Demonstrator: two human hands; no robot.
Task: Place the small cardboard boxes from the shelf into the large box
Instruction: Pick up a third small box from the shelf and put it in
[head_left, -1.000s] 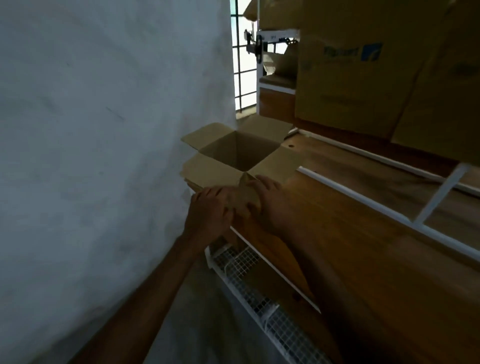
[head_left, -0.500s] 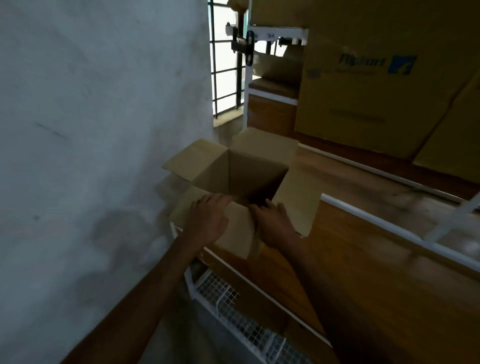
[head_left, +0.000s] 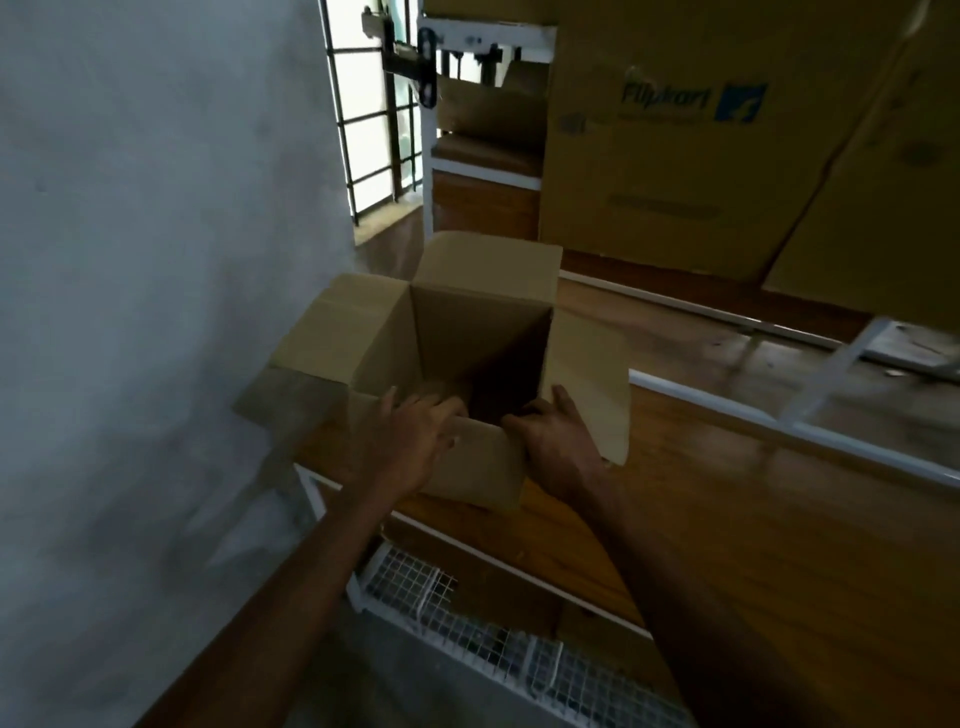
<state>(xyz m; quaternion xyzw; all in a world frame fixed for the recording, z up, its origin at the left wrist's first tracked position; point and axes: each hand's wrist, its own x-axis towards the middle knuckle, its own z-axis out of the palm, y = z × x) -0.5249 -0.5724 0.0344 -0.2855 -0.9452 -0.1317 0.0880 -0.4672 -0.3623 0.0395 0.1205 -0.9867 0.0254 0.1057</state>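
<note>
Both hands, left hand and right hand, grip the large box's near flap beside the wall.

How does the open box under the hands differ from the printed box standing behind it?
The open box has its flaps spread and bears no print; the printed box carries blue lettering and shows no open flaps. The open box looks smaller. Both hands, left hand and right hand, touch only the open box. Both are brown cardboard.

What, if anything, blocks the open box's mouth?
Nothing visible: all four flaps are folded outward. The left hand and right hand grip the box's near edge, fingers curled just inside.
</note>
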